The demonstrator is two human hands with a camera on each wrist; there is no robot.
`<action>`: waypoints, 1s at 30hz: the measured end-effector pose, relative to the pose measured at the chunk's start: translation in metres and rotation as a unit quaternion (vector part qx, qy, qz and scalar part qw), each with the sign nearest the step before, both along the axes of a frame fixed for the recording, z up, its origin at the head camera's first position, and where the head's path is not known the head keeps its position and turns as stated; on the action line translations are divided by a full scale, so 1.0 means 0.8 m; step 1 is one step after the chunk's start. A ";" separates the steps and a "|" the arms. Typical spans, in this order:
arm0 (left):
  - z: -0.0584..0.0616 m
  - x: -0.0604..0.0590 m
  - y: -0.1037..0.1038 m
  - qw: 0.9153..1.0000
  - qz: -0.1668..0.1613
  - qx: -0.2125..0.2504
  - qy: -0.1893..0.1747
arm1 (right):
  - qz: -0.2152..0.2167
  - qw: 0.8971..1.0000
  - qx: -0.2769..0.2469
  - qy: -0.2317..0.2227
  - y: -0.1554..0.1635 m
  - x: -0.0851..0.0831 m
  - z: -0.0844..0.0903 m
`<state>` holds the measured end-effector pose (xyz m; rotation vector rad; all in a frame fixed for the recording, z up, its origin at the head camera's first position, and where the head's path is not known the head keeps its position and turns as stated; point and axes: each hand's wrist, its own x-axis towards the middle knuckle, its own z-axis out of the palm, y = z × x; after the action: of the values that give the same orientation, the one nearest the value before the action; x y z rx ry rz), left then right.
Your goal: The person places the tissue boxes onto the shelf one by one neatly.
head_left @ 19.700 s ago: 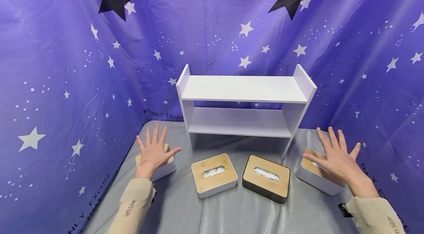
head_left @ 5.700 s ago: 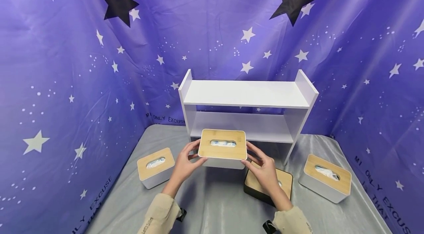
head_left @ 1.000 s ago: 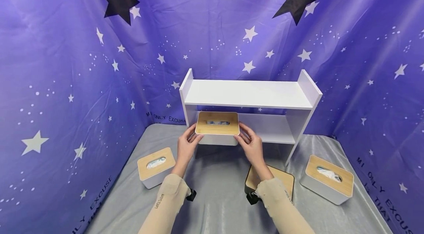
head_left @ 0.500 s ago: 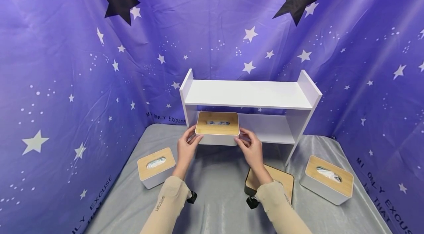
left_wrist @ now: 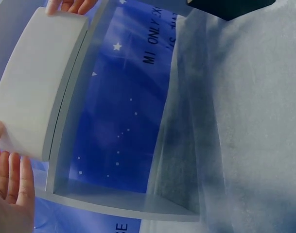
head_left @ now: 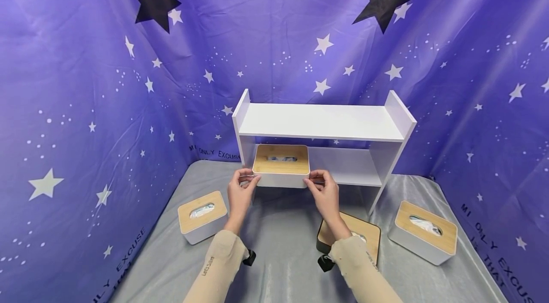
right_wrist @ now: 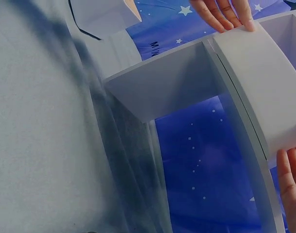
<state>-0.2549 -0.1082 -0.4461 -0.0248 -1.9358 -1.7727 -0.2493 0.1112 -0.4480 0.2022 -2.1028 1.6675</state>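
Left hand point(head_left: 240, 194) and right hand point(head_left: 327, 195) touch a box point(head_left: 281, 169) (curtain point(head_left: 283, 69): "ONLY EXCUSE").

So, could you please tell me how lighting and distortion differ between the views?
Head view: bright and crisp, with sheen on the grey cloth; left wrist view: dimmer, hazy, the white box's long edges bowed; right wrist view: also dull, a dark shadow band along the cloth.

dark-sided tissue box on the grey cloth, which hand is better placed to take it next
Probably the right hand: its forearm crosses over the dark-sided tissue box in the head view, while the left hand is at the white tissue box's farther end.
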 end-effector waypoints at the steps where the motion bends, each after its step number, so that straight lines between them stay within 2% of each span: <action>1: -0.001 0.000 0.000 1.000 0.000 0.004 0.004 | -0.002 1.000 0.001 0.001 -0.001 0.000 0.000; 7: -0.005 -0.002 0.001 1.000 -0.003 0.013 0.022 | 0.000 1.000 0.003 0.024 -0.003 -0.003 -0.006; 15: -0.008 -0.002 0.002 0.999 -0.012 0.018 0.023 | 0.003 0.997 0.036 0.063 0.002 -0.030 -0.050; 21: -0.010 0.000 0.001 0.999 -0.022 0.022 0.021 | 0.005 0.993 0.084 0.083 0.003 -0.031 -0.054; 30: -0.010 0.001 -0.001 0.999 -0.037 0.013 0.016 | 0.015 0.989 0.108 0.095 0.001 -0.033 -0.054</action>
<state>-0.2540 -0.1090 -0.4541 -0.1161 -1.9118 -1.8344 -0.2753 0.1121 -0.4910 0.4454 -2.1394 1.3753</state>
